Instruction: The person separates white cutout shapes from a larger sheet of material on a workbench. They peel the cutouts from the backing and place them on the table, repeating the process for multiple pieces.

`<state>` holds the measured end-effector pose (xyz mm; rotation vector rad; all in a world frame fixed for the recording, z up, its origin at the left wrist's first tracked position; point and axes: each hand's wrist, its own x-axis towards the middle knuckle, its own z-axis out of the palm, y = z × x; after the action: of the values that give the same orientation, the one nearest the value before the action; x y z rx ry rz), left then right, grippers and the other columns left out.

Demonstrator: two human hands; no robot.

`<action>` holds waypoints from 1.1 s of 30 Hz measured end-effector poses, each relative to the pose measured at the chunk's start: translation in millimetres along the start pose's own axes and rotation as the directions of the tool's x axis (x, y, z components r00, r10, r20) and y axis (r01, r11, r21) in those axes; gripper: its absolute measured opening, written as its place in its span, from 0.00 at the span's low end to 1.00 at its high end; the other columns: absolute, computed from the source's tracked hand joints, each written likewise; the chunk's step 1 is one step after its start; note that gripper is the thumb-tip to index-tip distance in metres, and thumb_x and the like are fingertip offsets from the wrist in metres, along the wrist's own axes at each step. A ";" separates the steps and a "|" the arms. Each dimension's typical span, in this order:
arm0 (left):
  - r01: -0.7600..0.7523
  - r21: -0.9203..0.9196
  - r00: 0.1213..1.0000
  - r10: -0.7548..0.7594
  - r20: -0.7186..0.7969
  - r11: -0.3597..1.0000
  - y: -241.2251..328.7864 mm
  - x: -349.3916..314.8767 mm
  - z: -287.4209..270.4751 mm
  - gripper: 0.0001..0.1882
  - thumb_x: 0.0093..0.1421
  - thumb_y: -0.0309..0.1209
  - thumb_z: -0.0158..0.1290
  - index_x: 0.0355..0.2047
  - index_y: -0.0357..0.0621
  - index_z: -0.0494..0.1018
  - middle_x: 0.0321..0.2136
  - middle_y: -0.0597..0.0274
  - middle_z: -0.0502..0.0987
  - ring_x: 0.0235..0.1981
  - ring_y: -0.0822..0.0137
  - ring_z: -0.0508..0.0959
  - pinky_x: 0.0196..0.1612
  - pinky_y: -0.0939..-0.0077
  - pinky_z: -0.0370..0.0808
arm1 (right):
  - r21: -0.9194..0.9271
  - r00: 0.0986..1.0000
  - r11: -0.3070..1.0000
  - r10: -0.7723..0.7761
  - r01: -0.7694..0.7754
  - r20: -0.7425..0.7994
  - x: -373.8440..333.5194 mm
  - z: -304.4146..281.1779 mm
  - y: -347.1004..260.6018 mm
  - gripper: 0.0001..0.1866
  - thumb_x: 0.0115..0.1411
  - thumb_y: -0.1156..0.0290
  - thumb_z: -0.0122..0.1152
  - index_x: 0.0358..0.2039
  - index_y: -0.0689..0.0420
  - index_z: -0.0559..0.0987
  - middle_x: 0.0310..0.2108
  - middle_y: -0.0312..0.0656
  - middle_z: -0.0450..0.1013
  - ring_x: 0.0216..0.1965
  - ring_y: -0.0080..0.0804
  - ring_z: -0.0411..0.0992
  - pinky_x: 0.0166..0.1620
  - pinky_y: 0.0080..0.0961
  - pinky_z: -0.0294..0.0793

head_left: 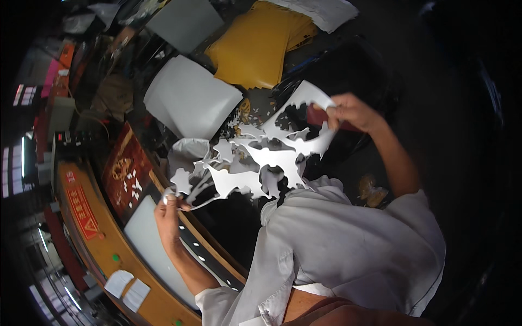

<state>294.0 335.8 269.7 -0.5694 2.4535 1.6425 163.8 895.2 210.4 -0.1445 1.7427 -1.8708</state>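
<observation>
A white sheet with ragged cut-out holes (274, 157) stretches between my two hands, in front of my grey shirt. My left hand (169, 214) pinches its narrow strip at the lower left end, above the edge of an orange machine. At the upper right, my right hand (353, 111) grips the sheet's broad border, fingers closed round it. The sheet hangs in uneven, curved strips, and parts of it overlap or twist. Its lower edge comes close to my shirt; I cannot tell if it touches.
On my left stands an orange machine (103, 239) with a red warning label and a pale work surface (149, 236). A stack of white sheets (190, 98), yellow sheets (261, 43) and a grey sheet (185, 24) lie ahead. Small scraps (239, 117) litter the floor.
</observation>
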 end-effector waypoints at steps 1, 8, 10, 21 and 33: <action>0.053 0.064 0.998 -0.056 0.042 0.997 -2.6 11.1 5.2 0.26 0.75 0.49 0.53 0.41 0.32 0.79 0.24 0.58 0.82 0.29 0.67 0.81 0.40 0.69 0.77 | 0.049 0.990 0.989 0.136 -0.137 0.020 -4.3 -5.3 15.7 0.18 0.74 0.64 0.58 0.52 0.67 0.82 0.24 0.37 0.79 0.27 0.24 0.79 0.40 0.26 0.79; 0.042 -0.017 0.978 -0.038 0.203 0.999 -27.2 95.1 7.5 0.17 0.75 0.38 0.55 0.52 0.37 0.80 0.27 0.63 0.83 0.29 0.70 0.81 0.42 0.73 0.76 | 0.043 0.967 0.995 0.100 -0.092 -0.234 4.7 7.3 53.8 0.16 0.72 0.65 0.59 0.48 0.66 0.82 0.31 0.37 0.80 0.29 0.21 0.78 0.38 0.25 0.78; 0.048 -0.213 0.979 -0.004 0.204 0.976 -32.3 117.6 -0.7 0.16 0.74 0.37 0.57 0.52 0.36 0.81 0.26 0.63 0.82 0.29 0.69 0.81 0.43 0.71 0.78 | 0.108 0.968 0.994 -0.004 0.032 -0.252 17.6 13.8 37.7 0.15 0.70 0.66 0.61 0.47 0.65 0.83 0.29 0.37 0.78 0.26 0.20 0.76 0.35 0.23 0.77; -0.398 -0.558 0.754 0.606 0.253 0.728 157.7 302.9 29.5 0.20 0.75 0.36 0.55 0.55 0.30 0.78 0.28 0.56 0.82 0.30 0.65 0.82 0.42 0.63 0.82 | -0.319 0.550 0.948 -0.260 -0.012 -0.793 -19.9 -71.4 -95.9 0.15 0.68 0.64 0.65 0.50 0.59 0.84 0.43 0.39 0.84 0.45 0.24 0.78 0.54 0.23 0.73; -0.609 -0.452 0.445 0.753 0.485 0.651 377.0 371.3 225.0 0.16 0.75 0.37 0.55 0.53 0.39 0.82 0.33 0.63 0.88 0.36 0.75 0.85 0.42 0.81 0.77 | -0.382 -0.340 0.913 -0.408 -0.145 -0.847 -165.3 -268.9 -148.7 0.17 0.72 0.52 0.65 0.34 0.52 0.80 0.29 0.25 0.64 0.30 0.16 0.60 0.38 0.19 0.60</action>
<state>-212.8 580.3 388.3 1.0300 2.0262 1.8913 131.1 1208.1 361.3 1.9010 3.2578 -1.6249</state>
